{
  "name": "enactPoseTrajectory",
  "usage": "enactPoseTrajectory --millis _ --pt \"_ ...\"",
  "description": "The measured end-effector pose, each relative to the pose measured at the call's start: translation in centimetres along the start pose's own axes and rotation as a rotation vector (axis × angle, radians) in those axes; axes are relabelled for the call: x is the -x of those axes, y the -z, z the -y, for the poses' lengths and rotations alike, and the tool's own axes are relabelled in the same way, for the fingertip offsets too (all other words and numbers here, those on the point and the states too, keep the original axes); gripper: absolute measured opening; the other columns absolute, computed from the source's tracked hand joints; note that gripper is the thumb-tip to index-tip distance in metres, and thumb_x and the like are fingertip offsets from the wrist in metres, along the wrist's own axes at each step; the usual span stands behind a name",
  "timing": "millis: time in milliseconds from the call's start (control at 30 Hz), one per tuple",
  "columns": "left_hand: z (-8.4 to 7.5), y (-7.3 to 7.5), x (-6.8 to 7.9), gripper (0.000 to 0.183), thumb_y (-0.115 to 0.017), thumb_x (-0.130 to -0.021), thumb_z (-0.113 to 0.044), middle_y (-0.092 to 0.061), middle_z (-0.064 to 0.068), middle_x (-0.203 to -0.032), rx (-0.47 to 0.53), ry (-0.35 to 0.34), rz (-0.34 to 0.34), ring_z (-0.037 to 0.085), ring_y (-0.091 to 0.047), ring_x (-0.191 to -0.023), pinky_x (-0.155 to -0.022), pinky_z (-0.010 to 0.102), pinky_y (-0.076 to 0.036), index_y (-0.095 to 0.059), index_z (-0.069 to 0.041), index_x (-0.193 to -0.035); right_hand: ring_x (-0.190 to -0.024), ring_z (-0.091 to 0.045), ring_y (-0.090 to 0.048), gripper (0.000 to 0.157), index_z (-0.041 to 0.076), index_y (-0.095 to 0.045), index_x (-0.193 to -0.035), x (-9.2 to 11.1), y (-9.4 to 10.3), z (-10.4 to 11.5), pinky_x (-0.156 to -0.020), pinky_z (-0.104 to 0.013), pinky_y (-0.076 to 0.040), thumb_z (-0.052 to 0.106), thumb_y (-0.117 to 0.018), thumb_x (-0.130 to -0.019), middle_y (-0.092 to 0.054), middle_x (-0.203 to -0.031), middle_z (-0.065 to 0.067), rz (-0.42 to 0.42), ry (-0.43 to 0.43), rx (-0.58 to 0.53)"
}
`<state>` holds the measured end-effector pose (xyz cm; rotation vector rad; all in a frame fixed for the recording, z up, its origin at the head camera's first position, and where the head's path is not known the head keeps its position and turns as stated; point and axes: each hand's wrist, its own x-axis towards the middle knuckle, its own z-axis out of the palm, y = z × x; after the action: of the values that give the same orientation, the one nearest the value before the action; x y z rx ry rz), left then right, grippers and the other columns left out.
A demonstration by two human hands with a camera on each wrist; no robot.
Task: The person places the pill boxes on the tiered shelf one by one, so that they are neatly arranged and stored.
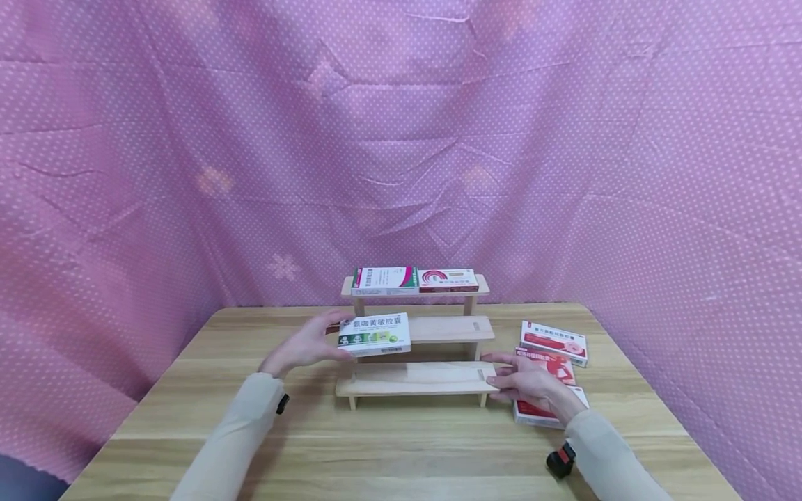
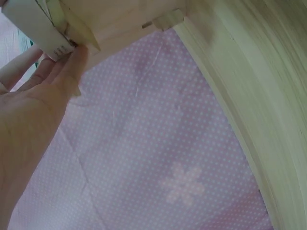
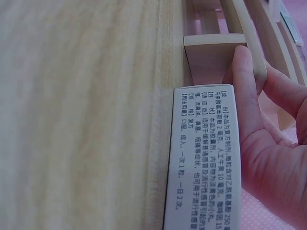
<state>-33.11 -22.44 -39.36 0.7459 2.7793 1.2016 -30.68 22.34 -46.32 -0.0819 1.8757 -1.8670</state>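
A stepped wooden stand [image 1: 413, 376] with three tiers rises from the table. At the left end of its middle tier, my left hand [image 1: 308, 341] grips a white-and-green medicine box [image 1: 374, 334] by its left side, thumb in front and fingers behind. This box tilts toward me and overlaps the middle plank in the head view. In the left wrist view, the fingers [image 2: 72, 67] lie against the box's end [image 2: 36, 26]. My right hand [image 1: 529, 383] pinches the right end of the bottom plank; the right wrist view shows its fingers [image 3: 243, 62] around the plank's end.
On the top tier lie a white, magenta and green medicine box [image 1: 385, 278] and a white-and-red one [image 1: 447, 280]. Right of the stand, a white-and-red box [image 1: 554, 341], a red box [image 1: 560, 367] and another white-and-red box [image 1: 539, 414] lie on the table [image 1: 401, 459]. A pink curtain [image 1: 401, 153] hangs behind.
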Motion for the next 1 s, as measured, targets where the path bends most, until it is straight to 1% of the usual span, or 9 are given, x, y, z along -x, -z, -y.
enactPoseTrajectory --millis 133,233,367,467,567,633,700,833,1000 --pt "-0.3 -0.3 -0.2 0.088 -0.088 -0.069 -0.023 -0.044 0.012 -0.150 -0.034 0.008 -0.020 0.034 -0.039 -0.138 -0.116 0.058 -0.031 -0.046 -0.008 -0.145 -0.096 -0.021 -0.067 0.063 0.005 -0.039 -0.148 0.0 0.0 0.0 -0.087 -0.037 -0.061 0.006 -0.067 -0.091 -0.056 -0.111 -0.015 0.003 -0.002 0.005" --pt "-0.4 -0.5 -0.3 0.086 -0.086 -0.071 -0.023 -0.041 0.014 -0.152 -0.036 0.017 -0.025 0.036 -0.040 -0.138 -0.115 0.057 -0.033 -0.046 -0.008 -0.145 -0.095 -0.021 -0.067 0.063 0.005 -0.040 -0.148 0.1 0.1 -0.1 -0.087 -0.037 -0.061 0.006 -0.067 -0.091 -0.056 -0.111 -0.015 0.000 -0.004 0.005" --pt "-0.3 -0.8 -0.5 0.083 -0.084 -0.075 -0.022 -0.034 0.016 -0.154 0.030 0.024 -0.006 0.039 -0.042 -0.137 -0.114 0.053 -0.037 -0.044 -0.005 -0.145 -0.096 -0.022 -0.067 0.063 0.005 -0.040 -0.148 0.1 0.0 0.0 -0.088 -0.037 -0.060 0.006 -0.067 -0.091 -0.055 -0.112 -0.015 0.002 -0.002 0.004" --pt "0.0 -1.0 -0.8 0.083 -0.083 -0.076 -0.020 -0.029 0.018 -0.156 0.114 0.027 0.002 0.041 -0.040 -0.138 -0.114 0.049 -0.039 -0.041 -0.002 -0.146 -0.096 -0.022 -0.067 0.063 0.005 -0.040 -0.148 0.1 0.0 -0.1 -0.088 -0.037 -0.060 0.007 -0.067 -0.091 -0.055 -0.112 -0.015 0.003 -0.001 0.005" --pt "0.2 -1.3 -1.0 0.088 -0.083 -0.077 -0.021 -0.032 0.021 -0.155 0.167 0.015 -0.008 0.042 -0.040 -0.138 -0.114 0.048 -0.039 -0.036 0.000 -0.148 -0.096 -0.022 -0.067 0.064 0.005 -0.040 -0.148 0.1 0.0 -0.1 -0.087 -0.037 -0.061 0.007 -0.067 -0.091 -0.056 -0.112 -0.015 0.002 0.000 0.005" --pt "0.3 -1.4 -1.1 0.092 -0.083 -0.076 -0.021 -0.035 0.023 -0.153 0.190 0.011 -0.021 0.042 -0.040 -0.138 -0.114 0.049 -0.038 -0.032 0.001 -0.150 -0.096 -0.021 -0.067 0.064 0.005 -0.039 -0.148 0.1 0.0 -0.1 -0.087 -0.037 -0.061 0.007 -0.067 -0.091 -0.057 -0.111 -0.015 0.003 0.001 0.004" --pt "0.2 -1.5 -1.1 0.094 -0.084 -0.075 -0.022 -0.038 0.024 -0.151 0.185 0.011 -0.040 0.041 -0.041 -0.137 -0.114 0.050 -0.038 -0.031 0.000 -0.150 -0.096 -0.021 -0.067 0.064 0.004 -0.039 -0.148 0.0 0.1 -0.1 -0.087 -0.038 -0.061 0.007 -0.067 -0.091 -0.057 -0.111 -0.015 0.003 0.002 0.002" --pt "0.1 -1.6 -1.1 0.094 -0.084 -0.074 -0.020 -0.038 0.024 -0.151 0.184 0.020 -0.070 0.040 -0.041 -0.138 -0.115 0.051 -0.036 -0.032 -0.001 -0.150 -0.097 -0.022 -0.067 0.064 0.004 -0.039 -0.148 -0.1 0.1 -0.1 -0.088 -0.039 -0.060 0.006 -0.067 -0.091 -0.057 -0.110 -0.015 0.009 0.005 -0.001" --pt "0.3 -1.7 -1.2 0.091 -0.084 -0.075 -0.020 -0.038 0.023 -0.152 0.190 0.019 -0.081 0.039 -0.040 -0.139 -0.116 0.050 -0.035 -0.034 -0.004 -0.149 -0.097 -0.022 -0.067 0.064 0.004 -0.039 -0.148 -0.1 0.1 -0.1 -0.089 -0.039 -0.060 0.006 -0.067 -0.091 -0.056 -0.110 -0.015 0.014 0.009 -0.002"
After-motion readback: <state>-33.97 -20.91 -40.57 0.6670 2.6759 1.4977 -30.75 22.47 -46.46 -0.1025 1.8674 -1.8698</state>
